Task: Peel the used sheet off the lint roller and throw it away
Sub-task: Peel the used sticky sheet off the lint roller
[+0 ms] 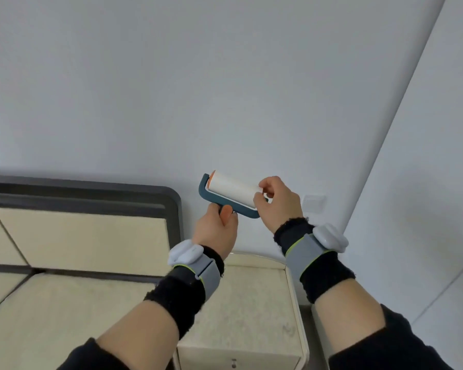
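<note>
I hold a lint roller (231, 192) up in front of the white wall. It has a white paper roll, an orange end cap and a dark teal frame. My left hand (216, 231) is closed around its handle from below, the handle mostly hidden in the fist. My right hand (277, 200) pinches the right end of the white roll with thumb and fingertips. No peeled sheet shows loose from the roll.
Below my arms stands a cream bedside cabinet (254, 297) with a drawer knob. A padded cream headboard with a dark frame (91, 236) fills the lower left. A white wall socket (314, 202) sits behind my right hand, near the wall corner.
</note>
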The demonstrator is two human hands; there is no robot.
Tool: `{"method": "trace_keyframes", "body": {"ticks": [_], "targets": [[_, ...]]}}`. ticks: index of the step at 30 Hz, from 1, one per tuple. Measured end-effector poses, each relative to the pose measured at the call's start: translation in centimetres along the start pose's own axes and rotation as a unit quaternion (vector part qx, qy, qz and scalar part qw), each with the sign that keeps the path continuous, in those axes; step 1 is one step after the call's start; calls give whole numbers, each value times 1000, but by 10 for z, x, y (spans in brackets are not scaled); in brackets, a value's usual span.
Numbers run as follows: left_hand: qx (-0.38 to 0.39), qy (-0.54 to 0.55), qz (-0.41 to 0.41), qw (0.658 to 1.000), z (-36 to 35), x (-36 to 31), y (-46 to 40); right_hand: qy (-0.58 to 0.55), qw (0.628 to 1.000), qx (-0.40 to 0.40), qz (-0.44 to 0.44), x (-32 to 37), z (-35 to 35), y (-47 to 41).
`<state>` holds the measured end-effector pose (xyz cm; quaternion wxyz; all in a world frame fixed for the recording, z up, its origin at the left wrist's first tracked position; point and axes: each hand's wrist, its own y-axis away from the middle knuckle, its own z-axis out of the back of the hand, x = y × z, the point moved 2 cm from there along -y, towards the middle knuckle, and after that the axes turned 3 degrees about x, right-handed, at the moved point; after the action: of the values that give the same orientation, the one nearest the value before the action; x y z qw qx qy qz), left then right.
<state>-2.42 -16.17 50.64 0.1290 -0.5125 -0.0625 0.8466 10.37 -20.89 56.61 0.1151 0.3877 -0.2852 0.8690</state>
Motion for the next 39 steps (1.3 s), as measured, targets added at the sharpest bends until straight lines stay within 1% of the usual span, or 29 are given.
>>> {"method": "trace_keyframes", "body": {"ticks": [3,7,10,12,16,19,21,25,27,31,34,36,39], "targets": [[20,-8,31,999,-4,25,21,23,999,34,-15,-19,-11,18],[12,-18,60,998,-7,49,46,3,995,95,-30,-36,-21,40],[6,-16,63,998,-9,55,54,0,992,120,-41,-39,-25,47],[2,-19,61,998,-8,55,55,-5,993,110,-37,-38,-25,48],[-6,-16,62,998,-6,52,50,-43,998,37,2,-32,-19,48],[-10,-10,59,998,-6,50,48,-43,999,10,26,-30,-16,47],[-14,-3,61,998,-7,49,48,-37,999,15,33,-31,-14,47],[-30,3,59,998,-9,48,50,-4,997,76,25,-36,-16,47],[-27,1,58,998,-11,48,50,-3,997,71,19,-39,-16,45],[-14,0,58,998,-14,48,48,-43,999,23,21,-40,-11,42],[-6,-2,57,998,-15,48,47,-28,999,14,37,-41,-10,40],[-4,-3,58,998,-15,47,46,-23,999,25,33,-41,-11,39],[-6,0,61,998,-14,47,45,-1,997,72,23,-41,-16,39]]}}
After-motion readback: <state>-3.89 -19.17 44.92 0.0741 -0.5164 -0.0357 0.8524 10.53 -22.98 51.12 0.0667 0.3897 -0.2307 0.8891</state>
